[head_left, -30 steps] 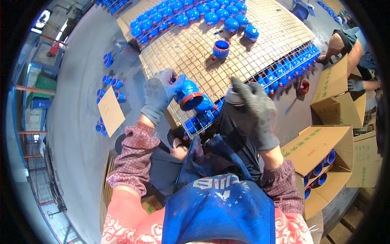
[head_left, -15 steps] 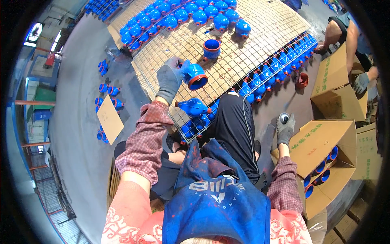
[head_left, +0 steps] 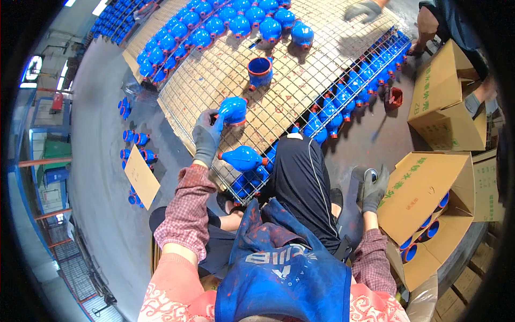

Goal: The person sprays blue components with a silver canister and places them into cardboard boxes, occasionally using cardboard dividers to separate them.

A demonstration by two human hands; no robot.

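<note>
My left hand (head_left: 207,137), in a grey work glove, has its fingers closed on the left side of a blue-painted metal housing (head_left: 234,110) with red-orange edges, low over the wire mesh table. Whether the housing rests on the mesh I cannot tell. A similar housing (head_left: 259,72) stands beyond it, round mouth up. Nearer me, another blue housing (head_left: 242,159) lies on its side at the mesh corner. Out to the right, my gloved right hand (head_left: 374,191) grips a small silver can (head_left: 370,175), its round end showing.
Rows of blue housings (head_left: 215,26) fill the table's far side. More lie under the wire mesh (head_left: 300,102). At right are an open carton (head_left: 424,188) holding housings and another carton (head_left: 445,102). A co-worker's gloved hand (head_left: 363,11) reaches over the mesh. Housings (head_left: 140,138) lie on the left floor.
My left hand has turned the housing, so its open mouth no longer faces me, and lowered it toward the mesh. The can has tilted in my right hand. A co-worker's hand has appeared over the table.
</note>
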